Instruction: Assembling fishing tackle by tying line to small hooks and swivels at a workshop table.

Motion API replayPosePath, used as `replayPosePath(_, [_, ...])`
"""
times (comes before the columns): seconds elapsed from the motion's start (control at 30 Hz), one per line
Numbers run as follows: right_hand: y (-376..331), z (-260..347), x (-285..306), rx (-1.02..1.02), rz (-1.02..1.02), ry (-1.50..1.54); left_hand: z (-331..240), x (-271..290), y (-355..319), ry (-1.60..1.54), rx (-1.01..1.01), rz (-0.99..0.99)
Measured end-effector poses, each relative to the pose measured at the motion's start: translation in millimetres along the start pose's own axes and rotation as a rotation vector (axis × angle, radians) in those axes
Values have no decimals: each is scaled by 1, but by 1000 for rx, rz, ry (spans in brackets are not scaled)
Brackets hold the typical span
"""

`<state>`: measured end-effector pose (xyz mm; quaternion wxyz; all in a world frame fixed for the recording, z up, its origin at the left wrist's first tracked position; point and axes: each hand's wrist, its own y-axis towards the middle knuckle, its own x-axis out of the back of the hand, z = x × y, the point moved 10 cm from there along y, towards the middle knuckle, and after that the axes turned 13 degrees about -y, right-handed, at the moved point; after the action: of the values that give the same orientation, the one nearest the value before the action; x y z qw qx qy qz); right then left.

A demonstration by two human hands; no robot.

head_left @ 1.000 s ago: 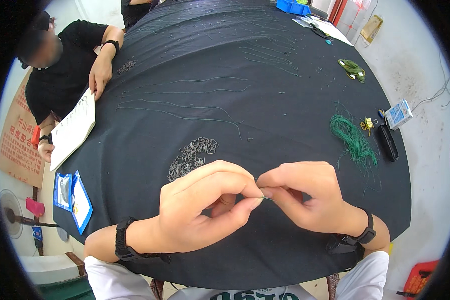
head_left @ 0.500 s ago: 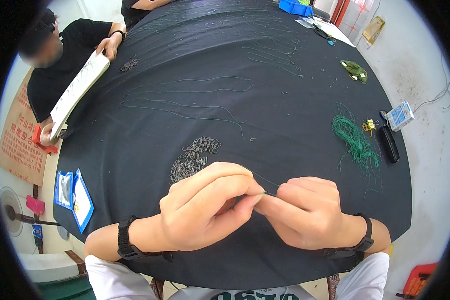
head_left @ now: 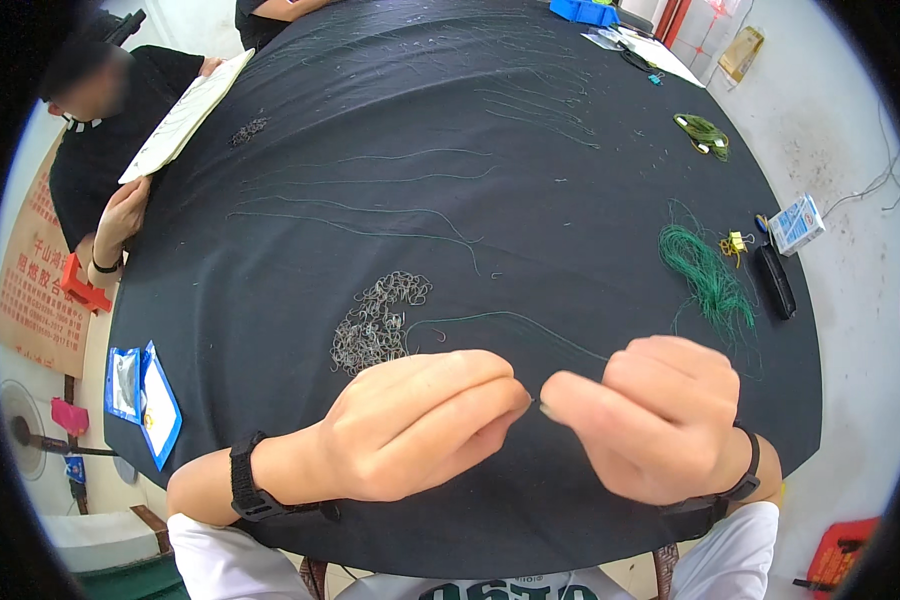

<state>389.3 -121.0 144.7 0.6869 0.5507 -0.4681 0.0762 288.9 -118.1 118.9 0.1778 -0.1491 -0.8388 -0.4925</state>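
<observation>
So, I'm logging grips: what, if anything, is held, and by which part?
The right hand seems to hold a green line, the gripped part hidden; whether the left hand holds anything cannot be told.

Only a slim gap separates the left hand (head_left: 425, 425) from the right hand (head_left: 662, 415), and just beyond it an arc of green thread (head_left: 510, 313) crosses the way forward. The hook pile (head_left: 375, 325) blocks the space past the left knuckles; bare black cloth (head_left: 240, 330) offers passage between it and the blue packets (head_left: 158, 400). Rightward, a tangled green bundle (head_left: 705, 265) and black pouch (head_left: 774, 282) obstruct; farther ahead, loose strands (head_left: 405, 236) lie flat across the left.
</observation>
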Motion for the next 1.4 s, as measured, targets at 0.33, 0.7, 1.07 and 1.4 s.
replayPosePath(0.33, [-4,-21,-21,-143,63,196,-2,1,-3,-147,28,0])
replayPosePath(0.7, [-20,-26,-67,-452,405,717,4,6,0,-165,119,-10])
replayPosePath(1.07, [-16,-1,-44,-112,151,328,4,10,3,-146,123,-62])
replayPosePath(1.4, [-18,13,-41,-21,197,87,2,4,0,22,94,-25])
